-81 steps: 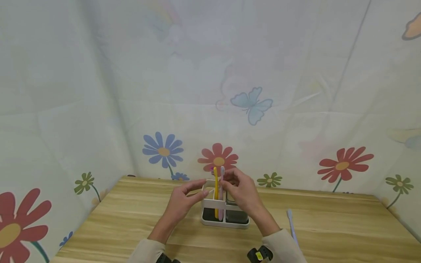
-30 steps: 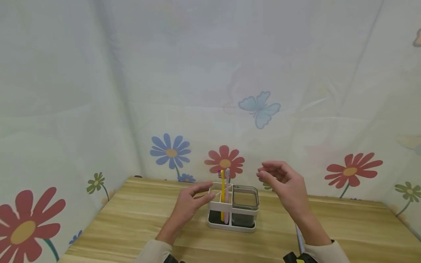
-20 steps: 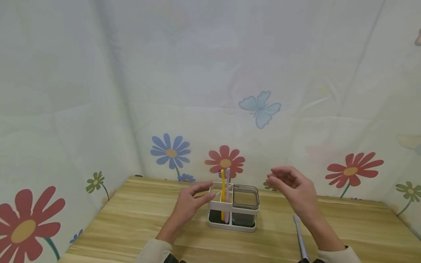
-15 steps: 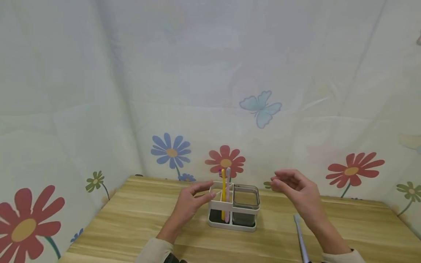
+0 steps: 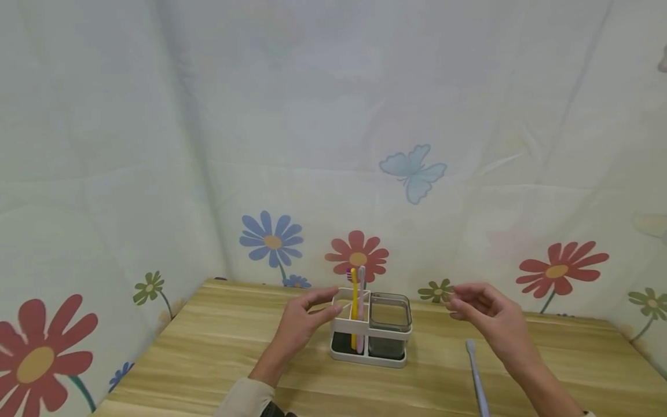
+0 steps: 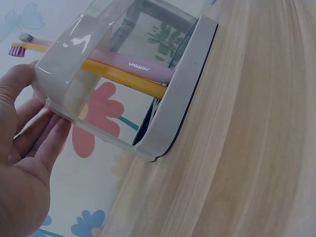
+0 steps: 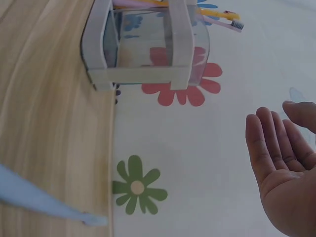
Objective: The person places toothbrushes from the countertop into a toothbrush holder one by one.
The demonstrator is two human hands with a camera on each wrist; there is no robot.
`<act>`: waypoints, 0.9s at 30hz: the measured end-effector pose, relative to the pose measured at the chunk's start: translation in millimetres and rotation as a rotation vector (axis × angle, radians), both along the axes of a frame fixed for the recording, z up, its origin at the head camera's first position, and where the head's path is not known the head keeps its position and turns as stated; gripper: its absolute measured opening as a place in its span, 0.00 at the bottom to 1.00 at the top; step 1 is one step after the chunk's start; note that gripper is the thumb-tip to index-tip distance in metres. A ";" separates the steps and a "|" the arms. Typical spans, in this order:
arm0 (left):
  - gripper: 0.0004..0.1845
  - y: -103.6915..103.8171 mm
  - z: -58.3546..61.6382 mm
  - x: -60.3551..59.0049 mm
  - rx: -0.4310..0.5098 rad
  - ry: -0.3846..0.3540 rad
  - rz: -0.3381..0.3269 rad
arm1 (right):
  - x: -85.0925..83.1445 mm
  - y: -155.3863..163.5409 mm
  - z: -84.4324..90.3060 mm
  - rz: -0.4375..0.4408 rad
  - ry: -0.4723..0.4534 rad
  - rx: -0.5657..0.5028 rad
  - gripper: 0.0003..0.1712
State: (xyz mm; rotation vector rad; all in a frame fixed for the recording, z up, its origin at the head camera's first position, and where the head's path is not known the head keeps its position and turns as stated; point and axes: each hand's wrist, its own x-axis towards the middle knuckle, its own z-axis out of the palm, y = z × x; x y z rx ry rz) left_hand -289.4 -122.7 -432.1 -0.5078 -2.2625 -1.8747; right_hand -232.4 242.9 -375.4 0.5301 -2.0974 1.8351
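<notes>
The left hand (image 5: 298, 324), fingers loosely extended, touches the white holder (image 5: 369, 330) at its 9 o'clock side, a yellow toothbrush (image 5: 354, 301) and pink toothbrush (image 5: 361, 307) upright inside, while the right hand (image 5: 487, 315) hovers empty and relaxed at 3 o'clock above a blue toothbrush (image 5: 476, 376) lying on the wooden table (image 5: 208, 353).

Left hand (image 5: 298, 324) forward, fingers (image 6: 37, 143) loosely extended; right hand (image 5: 487, 318) raised, fingers relaxed, holding nothing
</notes>
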 end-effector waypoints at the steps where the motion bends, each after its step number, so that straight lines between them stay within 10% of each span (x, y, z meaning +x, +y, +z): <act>1: 0.22 0.2 -0.1 0.0 0.001 0.001 0.002 | 0.6 2.2 -1.7 0.004 -0.004 -0.001 0.14; 27: 0.21 1.1 -1.1 0.4 -0.002 -0.004 0.017 | 3.6 26.5 -25.7 -0.101 -0.157 0.138 0.20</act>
